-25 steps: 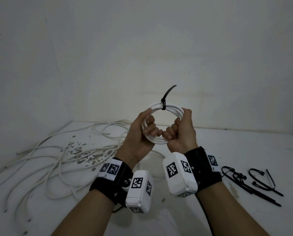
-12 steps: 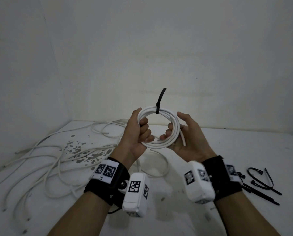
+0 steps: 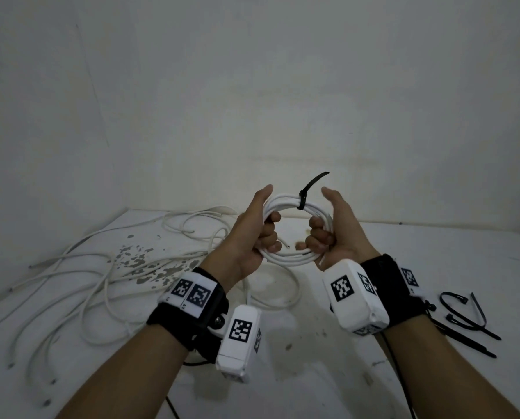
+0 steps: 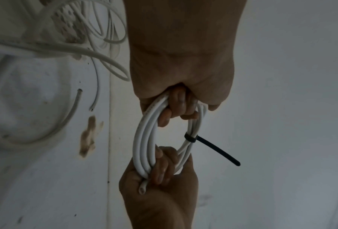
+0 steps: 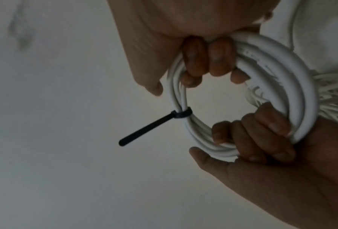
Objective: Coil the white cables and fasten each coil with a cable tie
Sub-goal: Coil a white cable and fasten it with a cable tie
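Observation:
I hold a coil of white cable (image 3: 286, 257) up in front of me above the table, one hand on each side. My left hand (image 3: 260, 229) grips the coil's left side with its fingers curled through the ring. My right hand (image 3: 328, 234) grips the right side the same way. A black cable tie (image 3: 304, 193) binds the top of the coil, its free tail sticking up to the right. The left wrist view shows the coil (image 4: 142, 139), the tie (image 4: 191, 137) and a cut cable end by the right hand (image 4: 160, 193). In the right wrist view, both hands' fingers hook through the coil (image 5: 301, 77) near the tie (image 5: 181, 115).
Loose white cables (image 3: 86, 267) sprawl over the left part of the white table (image 3: 313, 373), and one loop (image 3: 286, 294) lies under my hands. Several black cable ties (image 3: 464, 319) lie at the right. Walls close the back and left.
The right hand, which lay open against the coil half a second ago, has curled its fingers round it again. The tie's tail now leans to the right.

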Motion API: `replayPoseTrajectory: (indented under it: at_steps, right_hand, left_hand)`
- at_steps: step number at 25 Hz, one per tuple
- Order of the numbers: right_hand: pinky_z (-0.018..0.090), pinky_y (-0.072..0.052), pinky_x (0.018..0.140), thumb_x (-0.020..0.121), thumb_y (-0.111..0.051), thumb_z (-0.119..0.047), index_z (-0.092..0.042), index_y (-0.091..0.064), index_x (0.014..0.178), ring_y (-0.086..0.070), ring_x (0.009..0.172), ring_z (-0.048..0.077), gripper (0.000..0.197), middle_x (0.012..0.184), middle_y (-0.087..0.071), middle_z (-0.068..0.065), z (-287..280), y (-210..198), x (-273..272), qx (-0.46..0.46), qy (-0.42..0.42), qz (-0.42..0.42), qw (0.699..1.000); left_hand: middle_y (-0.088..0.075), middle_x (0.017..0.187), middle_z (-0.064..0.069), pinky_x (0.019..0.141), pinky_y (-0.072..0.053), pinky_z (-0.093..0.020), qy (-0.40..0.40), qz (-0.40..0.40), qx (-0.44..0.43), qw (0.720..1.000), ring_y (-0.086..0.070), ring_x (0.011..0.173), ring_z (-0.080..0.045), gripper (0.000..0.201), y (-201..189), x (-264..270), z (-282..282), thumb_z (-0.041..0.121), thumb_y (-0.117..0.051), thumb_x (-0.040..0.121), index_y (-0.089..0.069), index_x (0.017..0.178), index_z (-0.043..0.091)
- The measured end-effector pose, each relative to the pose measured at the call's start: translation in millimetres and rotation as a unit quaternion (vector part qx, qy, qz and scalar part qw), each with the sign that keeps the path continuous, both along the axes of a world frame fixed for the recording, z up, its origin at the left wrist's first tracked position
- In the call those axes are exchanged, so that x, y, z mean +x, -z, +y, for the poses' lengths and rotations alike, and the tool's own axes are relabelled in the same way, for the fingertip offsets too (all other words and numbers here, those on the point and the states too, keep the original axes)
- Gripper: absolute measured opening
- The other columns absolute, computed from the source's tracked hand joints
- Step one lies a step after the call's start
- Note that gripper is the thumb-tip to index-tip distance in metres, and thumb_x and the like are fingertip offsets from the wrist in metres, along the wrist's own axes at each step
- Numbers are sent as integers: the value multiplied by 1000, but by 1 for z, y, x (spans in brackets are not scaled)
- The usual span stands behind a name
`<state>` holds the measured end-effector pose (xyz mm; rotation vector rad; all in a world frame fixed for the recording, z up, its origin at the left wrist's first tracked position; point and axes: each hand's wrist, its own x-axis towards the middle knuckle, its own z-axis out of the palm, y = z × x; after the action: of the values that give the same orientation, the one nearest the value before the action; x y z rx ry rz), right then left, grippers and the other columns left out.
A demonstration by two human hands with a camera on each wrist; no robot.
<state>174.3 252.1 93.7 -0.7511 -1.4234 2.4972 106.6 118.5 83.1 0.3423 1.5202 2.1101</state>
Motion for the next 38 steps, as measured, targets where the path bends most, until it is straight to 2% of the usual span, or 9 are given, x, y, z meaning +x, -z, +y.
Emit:
replayPoseTrajectory:
  at_steps: [5, 9, 15, 18, 22, 26, 29, 31, 38]
  right_hand:
    - [25, -27, 50, 83, -49, -60, -11, -45, 56, -14, 36, 17, 57, 42, -18, -1, 3, 2, -9, -19, 81, 24, 996]
    - [23, -36, 46, 86, -48, -59, -5, -55, 64, -22, 34, 17, 59, 41, -25, 0, 2, 9, 0, -21, 47, 39, 998]
    - [39, -56, 79, 94, -61, -18, 0, -65, 98, -63, 75, 31, 18, 78, -56, 15, 13, 31, 17, 88, -43, 102, 990]
    - [42, -61, 82, 92, -60, 2, 5, -65, 112, -69, 93, 39, 21, 94, -69, 27, 31, 41, 20, 141, -38, 66, 987]
    - [35, -63, 72, 86, -66, 11, 8, -68, 102, -69, 77, 28, 16, 89, -72, 22, 72, 52, 15, 149, 77, 17, 986]
    - [33, -63, 62, 83, -66, 14, 9, -68, 88, -67, 62, 24, 8, 72, -68, 18, 125, 64, -9, 190, 163, -34, 968]
    - [34, -61, 61, 78, -68, 14, 6, -67, 74, -68, 61, 26, 9, 70, -68, 19, 164, 77, -29, 207, 187, -66, 958]
    - [32, -61, 63, 77, -67, 12, 4, -65, 81, -69, 70, 27, 9, 80, -69, 18, 191, 88, -41, 214, 185, -78, 956]
    - [44, -63, 79, 70, -71, 0, -11, -64, 80, -72, 93, 31, 16, 100, -71, 18, 268, 127, -68, 242, 210, -129, 938]
  left_hand:
    - [-18, 50, 6, 42, -27, -24, 1, 22, -27, 999, -17, 38, -12, 38, 4, 4, 2, 36, -73, 82, -46, 65, 17]
    - [-19, 47, 6, 43, -29, -24, -4, 15, -21, 1000, -18, 39, -10, 30, 16, -1, 2, 21, -71, 87, -48, 68, 16]
    - [-30, 44, 8, 43, -22, -23, 36, -94, 64, 993, -19, 35, -9, 42, 23, -20, 5, 49, -60, 85, -49, 62, 16]
    - [-26, 44, 8, 35, -25, -20, 10, -77, 14, 997, -21, 32, -7, 47, 23, -30, 28, 52, -56, 93, -46, 64, 17]
    - [-41, 54, 2, 43, -43, -23, 22, -48, -63, 997, -40, 41, -12, 47, 25, -48, 74, 54, -49, 97, -51, 75, 12]
    - [-58, 102, -12, 69, -52, -33, 92, 7, -201, 975, -59, 83, -24, 40, 34, -63, 122, 44, -48, 99, -53, 110, 5]
    - [-59, 96, -16, 78, -54, -35, 93, 40, -245, 964, -61, 88, -28, 22, 48, -78, 156, 16, -53, 91, -55, 107, 0]
    - [-64, 89, -18, 90, -56, -41, 91, 67, -272, 956, -67, 90, -32, 36, 64, -95, 181, 7, -54, 73, -61, 106, -6]
    - [-69, 104, -1, 77, -53, -20, 114, 171, -274, 940, -63, 93, -16, 40, 92, -113, 243, -2, -56, 87, -70, 118, 19]
